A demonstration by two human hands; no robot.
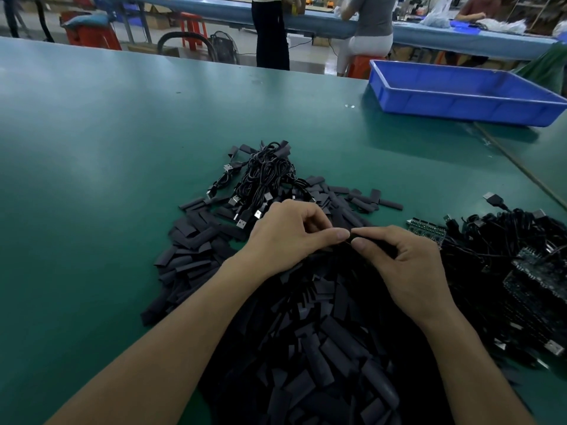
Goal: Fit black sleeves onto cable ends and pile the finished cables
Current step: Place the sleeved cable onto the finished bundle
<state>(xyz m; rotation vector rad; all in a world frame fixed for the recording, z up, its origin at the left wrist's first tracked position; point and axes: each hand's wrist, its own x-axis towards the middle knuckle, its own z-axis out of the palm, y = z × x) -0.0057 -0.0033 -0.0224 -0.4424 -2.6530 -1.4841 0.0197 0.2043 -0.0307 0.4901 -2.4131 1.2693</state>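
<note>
A big heap of flat black sleeves [316,326] covers the green table [107,142] in front of me. Above it my left hand [288,231] and my right hand [405,259] meet fingertip to fingertip, both pinching one small black piece [350,237], a sleeve or cable end mostly hidden by the fingers. Behind my hands lies a pile of black USB cables [264,179] with sleeves on their ends. At the right sits a tangle of cables with small circuit boards [509,256].
A blue plastic tray [460,90] stands at the back right of the table. Loose sleeves [368,200] are scattered between the piles. Beyond the far edge, people work at another bench among red stools.
</note>
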